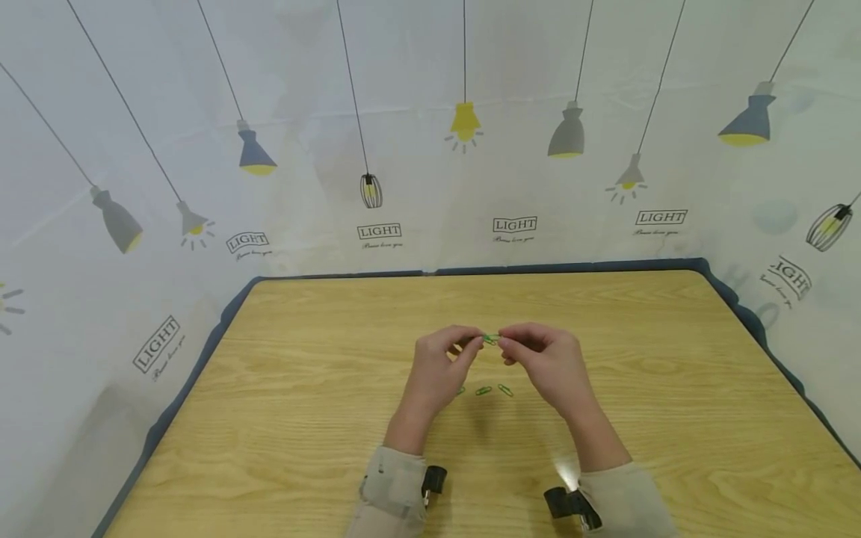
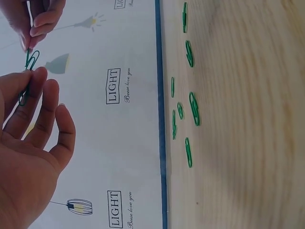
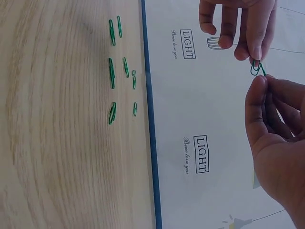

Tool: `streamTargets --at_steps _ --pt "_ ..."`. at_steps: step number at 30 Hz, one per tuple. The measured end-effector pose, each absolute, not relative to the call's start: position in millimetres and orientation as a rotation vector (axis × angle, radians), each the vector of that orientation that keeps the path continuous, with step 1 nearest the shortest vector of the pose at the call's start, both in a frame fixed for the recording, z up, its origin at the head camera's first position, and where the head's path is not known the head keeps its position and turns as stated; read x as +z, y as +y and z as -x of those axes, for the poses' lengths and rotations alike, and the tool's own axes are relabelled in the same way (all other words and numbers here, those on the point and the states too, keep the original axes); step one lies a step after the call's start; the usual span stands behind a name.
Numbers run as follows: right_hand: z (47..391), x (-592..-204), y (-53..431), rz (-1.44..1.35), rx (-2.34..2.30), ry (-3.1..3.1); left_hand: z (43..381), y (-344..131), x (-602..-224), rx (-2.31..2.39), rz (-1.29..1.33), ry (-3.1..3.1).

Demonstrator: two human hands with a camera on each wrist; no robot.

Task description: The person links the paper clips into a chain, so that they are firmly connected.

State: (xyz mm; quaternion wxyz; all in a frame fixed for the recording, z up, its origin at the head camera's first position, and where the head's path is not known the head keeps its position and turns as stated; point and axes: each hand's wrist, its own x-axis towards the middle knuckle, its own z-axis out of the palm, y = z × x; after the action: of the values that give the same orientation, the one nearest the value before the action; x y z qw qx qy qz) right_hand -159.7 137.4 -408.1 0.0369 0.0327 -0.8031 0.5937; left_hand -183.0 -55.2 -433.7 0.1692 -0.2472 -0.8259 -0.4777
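Near the middle of the table in the head view, my left hand [image 1: 433, 370] and right hand [image 1: 554, 370] meet fingertip to fingertip above the wood. Thumb and index finger of the left hand pinch a green paper clip [image 2: 33, 59], its wire loops rising past the fingertips. The right hand [image 3: 276, 114] pinches green paper clip wire [image 3: 258, 69] from the other side. I cannot tell whether the wire between them is one clip or two joined. The other left fingers are spread in the left wrist view.
Several loose green paper clips [image 2: 194, 109] lie on the wooden table [image 1: 303, 373] beneath the hands. Dark blue edging [image 1: 511, 267] borders the tabletop. Behind it hangs a white sheet [image 1: 430, 172] printed with lamps.
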Motion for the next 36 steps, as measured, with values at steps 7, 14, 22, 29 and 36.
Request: streamTargets --at_steps 7,14,22,29,36 --pt "160.7 -409.4 142.6 -0.076 1.858 -2.461 182.6 -54.0 -433.0 -1.376 0.715 -2.338" --pt "162.4 -409.7 148.5 -0.072 1.841 -2.437 183.6 -53.0 -431.3 -1.479 0.666 -2.344" --pt "161.1 -404.4 146.2 -0.156 1.814 -2.374 183.7 -50.9 -431.9 -1.743 0.689 -2.439" --pt "160.4 -398.3 144.6 -0.191 1.792 -2.386 185.0 -46.3 -429.9 -1.82 0.79 -2.449" --pt "161.1 -398.2 142.8 -0.235 1.761 -2.411 186.9 -42.9 -428.9 -1.72 0.748 -2.412"
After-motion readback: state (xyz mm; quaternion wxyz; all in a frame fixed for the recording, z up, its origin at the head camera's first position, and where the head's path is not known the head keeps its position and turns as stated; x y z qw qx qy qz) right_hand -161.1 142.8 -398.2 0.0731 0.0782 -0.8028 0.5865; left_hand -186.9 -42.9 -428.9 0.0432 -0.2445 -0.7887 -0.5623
